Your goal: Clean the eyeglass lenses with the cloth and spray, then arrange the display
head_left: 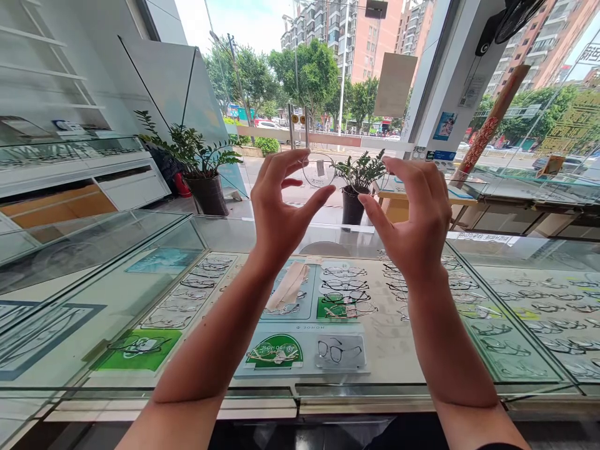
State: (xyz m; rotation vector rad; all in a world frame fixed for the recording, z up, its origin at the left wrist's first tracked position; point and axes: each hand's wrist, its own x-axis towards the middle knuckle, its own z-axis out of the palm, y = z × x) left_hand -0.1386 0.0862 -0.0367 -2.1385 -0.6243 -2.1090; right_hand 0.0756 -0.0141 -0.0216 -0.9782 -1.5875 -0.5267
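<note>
A pair of thin-rimmed eyeglasses [319, 171] is raised over the counter, level with the doorway behind it. One round clear lens with small print on it shows well; the other side is hard to make out against the plant. My left hand [284, 206] grips the rim around that clear lens, index finger on top and thumb below. On the other side, my right hand [415, 215] has thumb and index finger curled at the frame's far edge. Below both hands, a glass display case [300, 389] holds rows of spectacles [344, 285].
Potted plants [206, 194] stand beyond the counter to the left and in the middle. A wooden table [454, 197] is at the right. More display cases [70, 150] line the left wall. Glass doors [299, 125] face a street with trees.
</note>
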